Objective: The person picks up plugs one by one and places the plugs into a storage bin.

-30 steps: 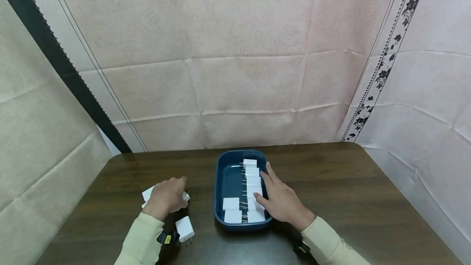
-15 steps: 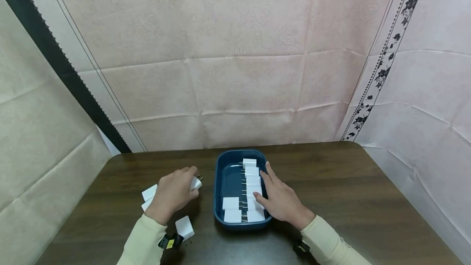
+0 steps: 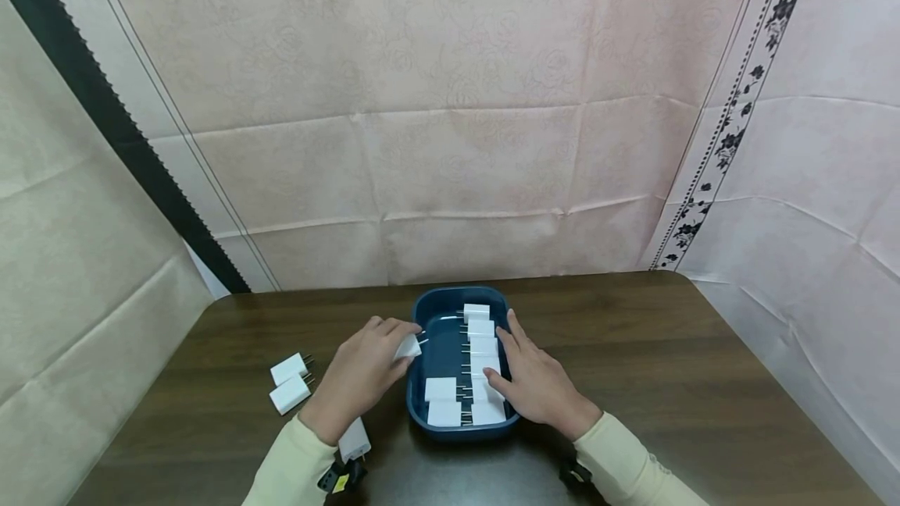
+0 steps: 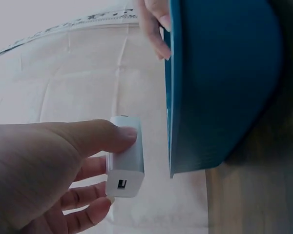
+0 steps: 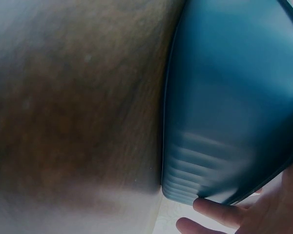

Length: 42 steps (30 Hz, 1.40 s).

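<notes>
My left hand (image 3: 369,369) pinches a white USB wall charger (image 4: 126,156) between thumb and fingers, at the left rim of a blue tray (image 3: 441,354). In the left wrist view the charger's USB port faces the camera; in the head view its prongs point right, over the rim. Inside the tray, a column of white chargers (image 3: 482,346) runs along the right side, prongs leftward. Two more chargers (image 3: 441,400) lie at the near left. My right hand (image 3: 537,381) rests across the tray's right rim, fingers extended, its thumb over the chargers and some fingers (image 5: 219,212) along the outer wall.
Two loose chargers (image 3: 290,383) lie side by side on the brown table (image 3: 703,397), left of my left hand. Another charger (image 3: 355,440) lies nearer, partly behind my left wrist. Patterned cloth (image 3: 464,139) hangs behind the table and at both sides.
My left hand has carried the charger rightward from the loose group to the tray's left rim, uncovering the two chargers on the left. My right hand has stayed in place.
</notes>
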Tool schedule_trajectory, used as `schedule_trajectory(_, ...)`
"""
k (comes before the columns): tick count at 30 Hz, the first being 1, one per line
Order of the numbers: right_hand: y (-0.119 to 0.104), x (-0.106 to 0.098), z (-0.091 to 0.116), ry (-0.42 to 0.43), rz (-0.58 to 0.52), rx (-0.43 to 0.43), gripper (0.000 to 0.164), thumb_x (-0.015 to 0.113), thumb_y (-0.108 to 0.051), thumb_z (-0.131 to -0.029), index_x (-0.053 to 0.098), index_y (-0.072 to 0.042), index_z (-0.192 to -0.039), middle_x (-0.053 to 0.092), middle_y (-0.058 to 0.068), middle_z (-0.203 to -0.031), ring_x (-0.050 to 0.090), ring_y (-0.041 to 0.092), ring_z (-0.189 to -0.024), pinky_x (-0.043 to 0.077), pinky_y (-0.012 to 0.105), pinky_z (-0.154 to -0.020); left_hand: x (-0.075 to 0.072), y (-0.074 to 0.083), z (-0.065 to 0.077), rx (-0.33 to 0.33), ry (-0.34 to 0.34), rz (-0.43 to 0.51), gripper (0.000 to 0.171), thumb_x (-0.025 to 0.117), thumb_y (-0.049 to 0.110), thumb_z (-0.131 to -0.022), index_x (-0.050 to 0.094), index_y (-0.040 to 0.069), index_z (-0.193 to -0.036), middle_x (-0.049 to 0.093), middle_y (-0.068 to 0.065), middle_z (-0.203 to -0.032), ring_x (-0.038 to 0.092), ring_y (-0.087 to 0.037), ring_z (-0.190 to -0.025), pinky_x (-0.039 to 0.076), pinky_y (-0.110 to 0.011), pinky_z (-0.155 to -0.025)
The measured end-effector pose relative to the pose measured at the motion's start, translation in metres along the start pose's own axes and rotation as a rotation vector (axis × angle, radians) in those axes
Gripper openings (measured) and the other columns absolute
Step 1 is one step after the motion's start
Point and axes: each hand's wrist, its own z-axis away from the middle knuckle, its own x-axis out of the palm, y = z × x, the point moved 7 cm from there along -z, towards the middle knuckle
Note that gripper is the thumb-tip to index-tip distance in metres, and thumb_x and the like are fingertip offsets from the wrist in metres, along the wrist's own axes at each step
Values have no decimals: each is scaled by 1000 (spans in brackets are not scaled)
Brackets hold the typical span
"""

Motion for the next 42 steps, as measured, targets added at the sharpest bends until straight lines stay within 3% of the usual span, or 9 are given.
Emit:
schedule_trajectory(7,0,0,0,-5,0,0,76,61,-47,-98,36,-7,-157,8,11,-172,40,38,-147,42,60,-109,8,11,-2,60,-23,39,47,82,20,-85,68,22,-130,71,2,-127,61,-12,-103,58,-29,-89)
schedule_trajectory(20,1,1,0,-9,1,3,76,61,-47,-98,36,-7,-157,9,11,-172,40,39,-147,42,61,-109,32,22,-2,162,-98,60,48,80,21,-87,66,22,-133,71,2,-128,64,-15,-107,58,-33,-91)
schedule_trajectory(29,0,0,0,-11,0,5,76,61,-47,-98,36,-7,-157,8,10,-172,40,38,-147,42,61,-108,52,17,-5,103,-174,53,43,80,22,-87,70,22,-129,73,0,-124,63,-15,-98,59,-32,-84)
schedule_trajectory(42,1,1,0,-15,-6,6,75,61,-46,-98,36,-7,-157,8,11,-172,39,38,-148,42,60,-109,58,19,-16,59,-169,-13,40,82,22,-85,72,22,-123,74,-1,-120,67,-18,-98,60,-33,-79)
